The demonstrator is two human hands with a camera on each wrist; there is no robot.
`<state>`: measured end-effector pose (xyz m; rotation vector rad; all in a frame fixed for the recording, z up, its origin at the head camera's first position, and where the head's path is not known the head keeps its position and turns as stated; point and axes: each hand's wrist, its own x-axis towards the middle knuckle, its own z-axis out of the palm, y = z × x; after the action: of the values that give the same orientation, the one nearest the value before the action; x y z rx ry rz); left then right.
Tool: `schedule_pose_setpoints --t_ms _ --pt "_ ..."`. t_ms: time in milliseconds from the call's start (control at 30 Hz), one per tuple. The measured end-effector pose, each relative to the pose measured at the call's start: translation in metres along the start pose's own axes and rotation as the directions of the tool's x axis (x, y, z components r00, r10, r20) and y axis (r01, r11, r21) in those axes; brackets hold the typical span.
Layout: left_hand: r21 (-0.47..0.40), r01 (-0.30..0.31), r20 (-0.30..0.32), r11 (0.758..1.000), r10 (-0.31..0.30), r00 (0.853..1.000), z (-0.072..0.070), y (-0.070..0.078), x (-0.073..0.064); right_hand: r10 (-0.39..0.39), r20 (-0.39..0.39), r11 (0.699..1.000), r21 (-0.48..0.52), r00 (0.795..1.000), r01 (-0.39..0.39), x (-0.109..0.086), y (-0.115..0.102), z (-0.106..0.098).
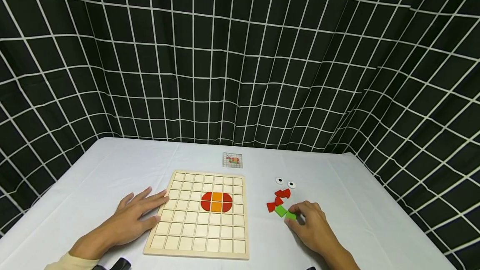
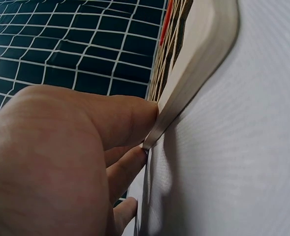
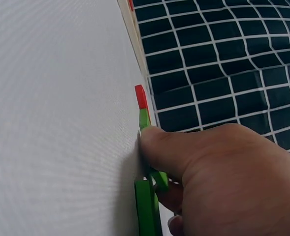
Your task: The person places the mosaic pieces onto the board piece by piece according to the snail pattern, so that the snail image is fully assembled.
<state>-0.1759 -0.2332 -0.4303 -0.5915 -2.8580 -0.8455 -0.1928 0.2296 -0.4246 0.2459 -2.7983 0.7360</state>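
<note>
A wooden grid board (image 1: pixel 196 230) lies on the white table, with orange squares (image 1: pixel 216 206) and red rounded corner pieces (image 1: pixel 206 201) forming an oval in its cells. Along its left edge, my left hand (image 1: pixel 131 218) rests with fingers spread; the thumb and fingertips touch the frame (image 2: pixel 194 64). Right of the board, my right hand (image 1: pixel 313 226) pinches a green square tile (image 1: pixel 291 216) between thumb and index finger. Another green square (image 1: pixel 280 210) lies beside it. Further green pieces (image 3: pixel 145 206) show near the thumb in the right wrist view, partly hidden by the hand.
Several loose red pieces (image 1: pixel 278 201) lie just beyond the green squares. Two white eye discs (image 1: pixel 279 181) are farther back. Behind the board sits a small picture card (image 1: pixel 232 160) showing a coloured grid pattern. A black curtain (image 1: pixel 225 74) with white grid lines surrounds the table.
</note>
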Motion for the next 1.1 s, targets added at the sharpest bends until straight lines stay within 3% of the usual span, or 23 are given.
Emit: schedule_pose_setpoints --t_ms 400,633,867,1100 --pt "0.002 -0.002 -0.004 1.000 0.002 1.000 -0.002 -0.002 -0.001 -0.135 -0.176 0.990 0.026 0.975 0.141 0.000 -0.004 0.001" --pt "0.003 0.022 -0.002 1.000 -0.022 1.000 -0.001 0.000 0.001 -0.310 -0.253 0.942 0.050 0.916 0.333 0.002 -0.008 -0.003" --pt "0.000 0.021 0.007 1.000 -0.021 1.000 0.001 0.000 0.002 -0.375 -0.284 0.901 0.110 0.882 0.419 0.003 -0.020 -0.009" --pt "0.002 0.015 0.001 1.000 -0.015 1.000 0.001 -0.001 0.001 -0.464 -0.345 0.830 0.151 0.816 0.537 0.010 -0.039 -0.011"
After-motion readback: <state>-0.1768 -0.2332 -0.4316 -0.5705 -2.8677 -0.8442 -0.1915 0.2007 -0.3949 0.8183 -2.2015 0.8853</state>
